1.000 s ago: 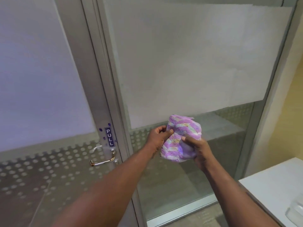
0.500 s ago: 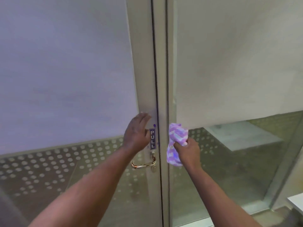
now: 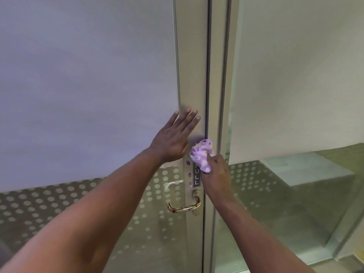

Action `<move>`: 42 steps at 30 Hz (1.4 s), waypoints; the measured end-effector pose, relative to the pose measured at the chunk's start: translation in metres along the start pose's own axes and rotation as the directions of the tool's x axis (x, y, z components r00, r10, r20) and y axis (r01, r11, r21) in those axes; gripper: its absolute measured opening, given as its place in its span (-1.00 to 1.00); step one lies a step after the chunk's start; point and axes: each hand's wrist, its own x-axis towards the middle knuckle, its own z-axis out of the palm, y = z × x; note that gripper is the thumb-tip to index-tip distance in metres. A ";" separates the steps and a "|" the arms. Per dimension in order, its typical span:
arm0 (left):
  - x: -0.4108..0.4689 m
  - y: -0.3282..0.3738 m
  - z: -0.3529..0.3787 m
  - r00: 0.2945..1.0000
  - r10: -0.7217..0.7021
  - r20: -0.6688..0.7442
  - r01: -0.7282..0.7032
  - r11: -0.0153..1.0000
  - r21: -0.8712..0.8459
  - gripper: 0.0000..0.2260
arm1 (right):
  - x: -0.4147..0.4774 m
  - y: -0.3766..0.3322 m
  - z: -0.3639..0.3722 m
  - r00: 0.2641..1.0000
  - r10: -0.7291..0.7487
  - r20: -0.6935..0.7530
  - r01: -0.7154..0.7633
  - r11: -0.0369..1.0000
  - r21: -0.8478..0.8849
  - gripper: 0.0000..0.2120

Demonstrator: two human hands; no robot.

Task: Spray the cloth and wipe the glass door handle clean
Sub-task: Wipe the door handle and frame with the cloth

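Observation:
My left hand [image 3: 174,137] lies flat and open against the metal door frame [image 3: 192,75], fingers spread, well above the handle. My right hand [image 3: 217,172] grips a bunched purple-and-white cloth [image 3: 201,154] and presses it on the frame just above the PULL sign [image 3: 196,177]. The brass lever handle [image 3: 185,206] sits lower on the frame, below both hands and untouched. No spray bottle is in view.
Frosted glass panels [image 3: 88,85] with a dotted band low down flank the frame. A fixed glass pane [image 3: 295,194] stands to the right, with a pale block visible behind it. Several purple dots [image 3: 188,168] mark the frame beside the sign.
My view has closed in on the door. My left hand rose from beside the sign and flattened on the frame. My right hand carried the cloth left and up onto the frame.

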 end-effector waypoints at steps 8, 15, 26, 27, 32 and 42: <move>0.015 -0.006 0.019 0.994 0.061 -0.090 -0.062 0.998 -0.008 -0.36 | 0.004 0.008 0.029 0.991 -0.034 0.130 0.065 0.968 -0.242 -0.47; 0.024 -0.010 0.025 0.988 0.067 -0.139 -0.063 0.997 0.034 -0.37 | 0.000 0.018 0.029 0.978 -0.041 0.206 0.096 0.959 -0.265 -0.38; 0.027 -0.010 0.028 0.987 0.052 -0.151 -0.045 0.998 0.049 -0.40 | -0.009 0.023 0.021 0.913 0.059 0.403 0.084 0.940 -0.330 -0.42; 0.027 -0.010 0.028 0.987 0.053 -0.151 -0.045 0.998 0.052 -0.40 | -0.009 0.023 0.021 0.907 0.072 0.416 0.079 0.938 -0.336 -0.43; 0.028 -0.010 0.029 0.988 0.045 -0.150 -0.037 0.998 0.053 -0.40 | -0.019 0.036 0.028 0.887 0.100 0.451 0.071 0.935 -0.347 -0.55; 0.028 -0.010 0.032 0.986 0.030 -0.163 -0.022 0.998 0.055 -0.41 | -0.034 0.058 0.037 0.832 0.150 0.534 0.062 0.932 -0.358 -0.73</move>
